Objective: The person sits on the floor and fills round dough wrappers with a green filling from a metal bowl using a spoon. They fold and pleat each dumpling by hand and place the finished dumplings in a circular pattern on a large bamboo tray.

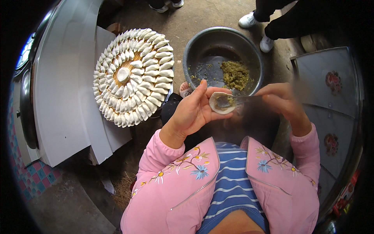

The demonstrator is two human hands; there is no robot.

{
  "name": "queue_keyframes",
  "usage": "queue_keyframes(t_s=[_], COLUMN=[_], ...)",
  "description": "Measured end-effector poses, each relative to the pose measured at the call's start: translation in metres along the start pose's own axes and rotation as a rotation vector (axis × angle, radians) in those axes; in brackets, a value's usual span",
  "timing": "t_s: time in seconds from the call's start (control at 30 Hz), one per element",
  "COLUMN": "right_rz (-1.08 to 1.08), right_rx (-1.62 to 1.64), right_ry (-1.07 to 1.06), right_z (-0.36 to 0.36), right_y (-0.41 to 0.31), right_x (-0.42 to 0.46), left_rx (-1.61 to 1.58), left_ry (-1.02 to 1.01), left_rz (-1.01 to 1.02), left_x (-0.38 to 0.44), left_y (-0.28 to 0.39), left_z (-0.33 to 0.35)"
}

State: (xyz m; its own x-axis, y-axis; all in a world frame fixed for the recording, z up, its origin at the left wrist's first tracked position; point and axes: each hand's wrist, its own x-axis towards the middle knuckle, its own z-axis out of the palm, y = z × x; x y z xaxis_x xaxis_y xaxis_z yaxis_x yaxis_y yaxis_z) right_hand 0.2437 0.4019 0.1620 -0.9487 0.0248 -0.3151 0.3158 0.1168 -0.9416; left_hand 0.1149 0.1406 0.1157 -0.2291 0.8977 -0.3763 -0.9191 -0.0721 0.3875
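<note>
A round dough wrapper [214, 107] lies on the fingers of my left hand [194, 108], which is palm up with the thumb raised. My right hand [282, 101] grips the handle of a metal spoon [247, 99]; the spoon's bowl rests in the wrapper with a little green filling. Beyond my hands stands a large metal basin [190, 58] with a mound of chopped green filling [236, 73] on its right side. To the left, rings of folded white dumplings [150, 78] cover a round woven tray [128, 63], with a stack of wrappers [123, 74] at its middle.
A white panelled surface [65, 87] stands at the left. At the right is a glossy cabinet with flower prints [317, 79]. Two people's legs and shoes [248, 20] show at the top, on the concrete floor [216, 13]. Straw [124, 187] lies at the lower left.
</note>
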Motion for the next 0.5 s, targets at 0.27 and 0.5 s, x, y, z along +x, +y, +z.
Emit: queue_keyframes(t_s=[0.27, 0.5], right_rz=[0.005, 0.034], right_rx=[0.146, -0.122], right_ry=[0.048, 0.048], right_z=[-0.019, -0.009], right_y=[0.004, -0.017], right_x=[-0.012, -0.005], left_rx=[-0.088, -0.041], left_ry=[-0.013, 0.012], left_rz=[-0.004, -0.023], left_x=[-0.001, 0.004], left_y=[0.002, -0.003], left_z=[0.002, 0.006])
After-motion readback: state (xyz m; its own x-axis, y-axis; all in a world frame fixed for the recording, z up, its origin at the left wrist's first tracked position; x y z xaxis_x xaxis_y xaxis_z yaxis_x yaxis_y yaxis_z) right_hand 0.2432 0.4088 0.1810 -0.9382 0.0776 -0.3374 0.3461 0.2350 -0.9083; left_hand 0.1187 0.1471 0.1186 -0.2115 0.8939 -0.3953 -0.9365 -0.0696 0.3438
